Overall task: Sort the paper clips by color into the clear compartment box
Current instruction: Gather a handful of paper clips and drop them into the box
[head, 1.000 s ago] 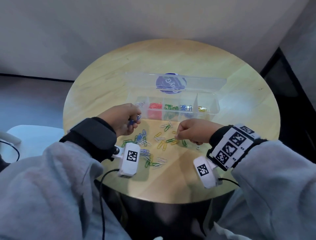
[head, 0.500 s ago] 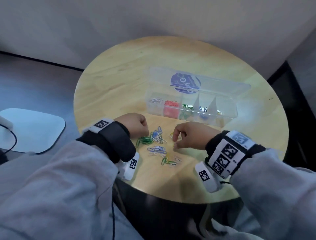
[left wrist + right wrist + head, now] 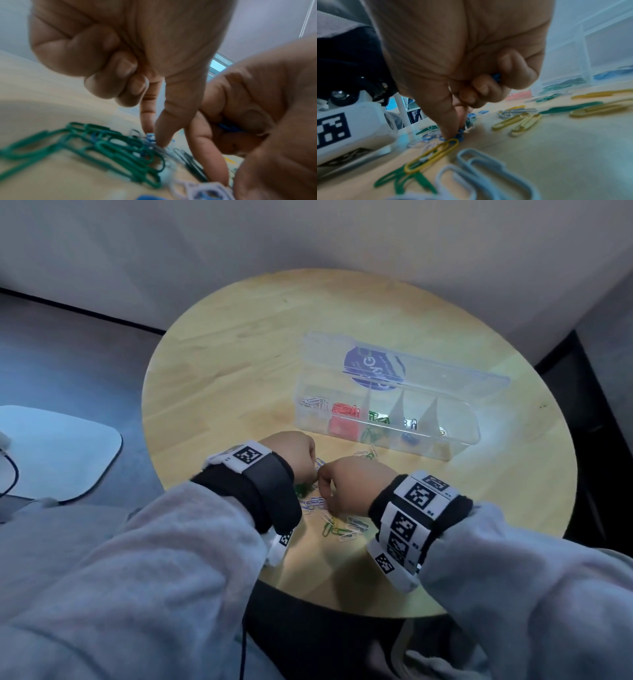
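Round and pale, the wooden table [image 3: 219,378] stands against a plain grey wall, seen from above by the person seated at it. At about two o'clock from the hands lies the clear compartment box [image 3: 459,436], lid open, already holding white, red, green and blue clips in separate sections. Loose paper clips [image 3: 339,525] of mixed colors are scattered on the table between the box and the person, directly under both hands. The left hand [image 3: 291,451] has its outer fingers curled in, while forefinger and thumb reach down onto a small blue clip [image 3: 150,136] beside a bunch of green clips [image 3: 109,147]. The right hand [image 3: 356,484], almost touching the left at three o'clock from it, pinches into blue clips on the table with thumb and forefinger and seems to keep a blue clip [image 3: 496,77] tucked under its curled fingers. To do this well, each pinch should probably lift one color only, shaking off tangled neighbours before carrying it to the blue section.
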Action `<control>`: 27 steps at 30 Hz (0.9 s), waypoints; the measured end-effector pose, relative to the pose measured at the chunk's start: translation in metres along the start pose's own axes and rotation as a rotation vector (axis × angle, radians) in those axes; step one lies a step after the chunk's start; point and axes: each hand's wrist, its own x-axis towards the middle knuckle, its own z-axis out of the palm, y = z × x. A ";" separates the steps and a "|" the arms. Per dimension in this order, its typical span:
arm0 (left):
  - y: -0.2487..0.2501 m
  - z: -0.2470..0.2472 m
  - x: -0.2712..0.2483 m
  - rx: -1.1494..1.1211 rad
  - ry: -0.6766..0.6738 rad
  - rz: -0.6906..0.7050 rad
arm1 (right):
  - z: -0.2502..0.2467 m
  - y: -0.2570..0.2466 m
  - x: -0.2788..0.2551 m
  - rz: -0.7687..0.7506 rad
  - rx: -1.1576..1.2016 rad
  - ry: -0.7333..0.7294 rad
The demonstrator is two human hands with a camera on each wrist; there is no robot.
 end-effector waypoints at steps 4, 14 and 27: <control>0.001 0.000 0.000 -0.017 -0.014 -0.023 | 0.005 0.006 -0.004 0.012 0.016 0.063; -0.002 0.002 -0.001 -0.013 -0.038 -0.070 | 0.006 0.014 -0.007 0.036 -0.012 0.034; -0.009 0.000 0.001 -0.108 -0.113 -0.078 | 0.009 0.025 -0.005 -0.030 0.071 -0.010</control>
